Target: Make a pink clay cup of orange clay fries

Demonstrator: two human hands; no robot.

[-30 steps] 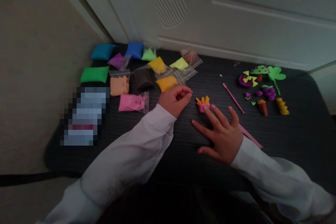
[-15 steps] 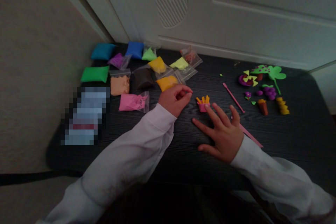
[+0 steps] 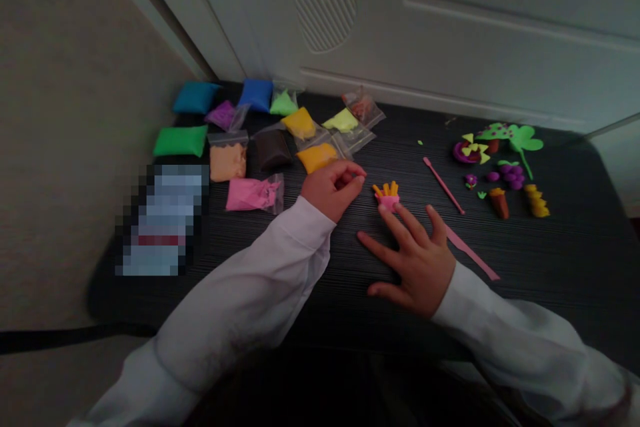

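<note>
On a dark table [image 3: 550, 260], a tiny clay model of fries in a pink box [image 3: 387, 195] stands in the middle. My right hand [image 3: 413, 260] lies flat with fingers spread, one fingertip touching the pink box from the near side. My left hand [image 3: 333, 190] rests just left of the model, fingers curled in a pinch; what it pinches is too small to make out. Both arms wear white sleeves.
Several small bags of coloured clay [image 3: 255, 193] lie at the left and back. A thin pink tool [image 3: 443, 185] and a flat pink strip [image 3: 470, 252] lie right of my hand. Finished clay figures [image 3: 505, 153] sit at the far right. A white panel [image 3: 425, 33] stands behind.
My right hand slid slightly left and forward, its fingertip now against the pink fries box. My left hand stayed in place.
</note>
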